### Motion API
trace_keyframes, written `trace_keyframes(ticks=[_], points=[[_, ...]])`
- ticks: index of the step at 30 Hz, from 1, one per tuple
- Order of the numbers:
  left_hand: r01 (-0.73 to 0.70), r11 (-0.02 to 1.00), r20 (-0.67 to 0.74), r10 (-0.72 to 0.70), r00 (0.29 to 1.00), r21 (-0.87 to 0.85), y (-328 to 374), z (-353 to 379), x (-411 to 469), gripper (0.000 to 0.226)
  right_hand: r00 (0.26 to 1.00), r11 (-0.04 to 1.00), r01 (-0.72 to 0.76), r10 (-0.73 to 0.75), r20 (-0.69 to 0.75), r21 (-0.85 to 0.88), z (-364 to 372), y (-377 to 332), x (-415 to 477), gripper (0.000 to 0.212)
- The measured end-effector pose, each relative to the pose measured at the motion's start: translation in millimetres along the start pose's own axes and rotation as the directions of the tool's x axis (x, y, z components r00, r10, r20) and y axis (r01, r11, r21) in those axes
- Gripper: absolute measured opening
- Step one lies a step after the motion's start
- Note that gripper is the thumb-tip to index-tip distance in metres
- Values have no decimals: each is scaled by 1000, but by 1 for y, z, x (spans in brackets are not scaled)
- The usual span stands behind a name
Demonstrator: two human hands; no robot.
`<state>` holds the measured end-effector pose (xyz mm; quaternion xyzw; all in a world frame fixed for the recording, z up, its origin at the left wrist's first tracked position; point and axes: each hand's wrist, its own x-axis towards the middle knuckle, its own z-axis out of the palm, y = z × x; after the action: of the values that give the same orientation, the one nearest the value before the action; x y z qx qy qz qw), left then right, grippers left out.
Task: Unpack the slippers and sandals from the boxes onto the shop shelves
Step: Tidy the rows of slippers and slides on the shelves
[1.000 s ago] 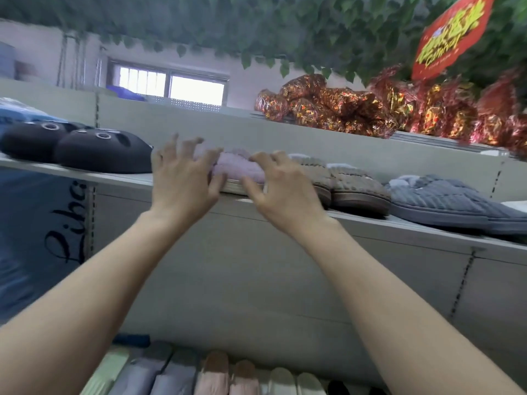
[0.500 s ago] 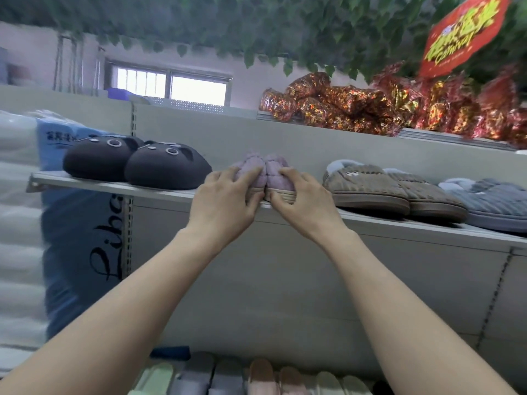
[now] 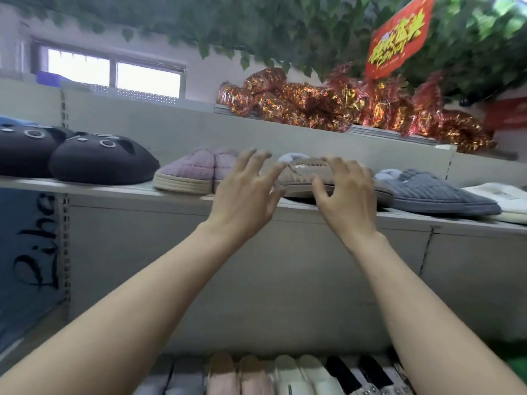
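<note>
A pair of lilac plush slippers [image 3: 188, 173] stands side by side on the grey shop shelf [image 3: 91, 191], toes outward. Right of it lies a tan-brown pair [image 3: 305, 173], partly hidden by both hands. My left hand [image 3: 245, 192] hovers with fingers spread in front of the gap between the lilac and brown pairs, holding nothing. My right hand [image 3: 345, 195] has loosely bent, spread fingers in front of the brown slippers; I cannot tell whether it touches them.
Black cat-face slippers [image 3: 99, 159] sit at the shelf's left, grey ribbed slippers [image 3: 433, 191] and a white pair [image 3: 507, 201] at its right. Red-gold foil packs [image 3: 328, 101] fill the top shelf. A lower shelf holds several pale and black slippers [image 3: 288, 374].
Both hands let go of the lilac slippers, which stay on the shelf, and moved right in front of the brown pair. The camera view shifted right.
</note>
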<state>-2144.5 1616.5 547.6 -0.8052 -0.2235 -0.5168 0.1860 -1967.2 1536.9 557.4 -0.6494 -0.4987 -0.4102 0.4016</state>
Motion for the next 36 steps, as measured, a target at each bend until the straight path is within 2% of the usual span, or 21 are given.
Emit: trace_keyframes(ticks=[2,4,7,9,13,18,22,25,27,30,33,36], points=[[25,992,92,-13,996,-126,31,19,21,50,987,985,-130,139,75,-117,-9,42,6,46],[48,986,213,-13,977,-158,54,45,40,56,942,948,-235,277,190,-216,-14,77,11,59],[55,998,342,-39,939,-36,74,80,58,60,843,930,-332,368,392,-159,-14,106,16,73],[89,996,353,-84,932,1,80,90,61,55,819,933,-350,350,455,-87,-12,111,19,71],[74,997,306,-77,949,22,82,86,56,45,854,946,-324,298,425,-12,-12,105,18,59],[71,996,224,-80,971,46,70,72,43,44,881,957,-288,250,402,35,-10,90,13,58],[45,999,280,-36,959,-23,57,67,39,51,877,959,-284,257,406,5,-6,85,12,58],[-37,999,270,47,962,-39,49,56,30,56,875,960,-271,274,398,-66,-2,83,10,59],[-130,991,175,125,977,17,46,39,17,51,935,977,-175,203,292,-119,0,68,7,53],[-144,986,-3,145,989,89,24,-7,-9,43,996,1000,23,-23,88,-3,-3,16,2,44],[-18,983,-143,45,989,183,-30,-57,-43,38,980,968,193,-197,10,158,-1,-65,-9,40],[174,937,-218,-109,970,304,-99,-105,-74,41,948,904,289,-317,39,316,14,-153,-20,38]])
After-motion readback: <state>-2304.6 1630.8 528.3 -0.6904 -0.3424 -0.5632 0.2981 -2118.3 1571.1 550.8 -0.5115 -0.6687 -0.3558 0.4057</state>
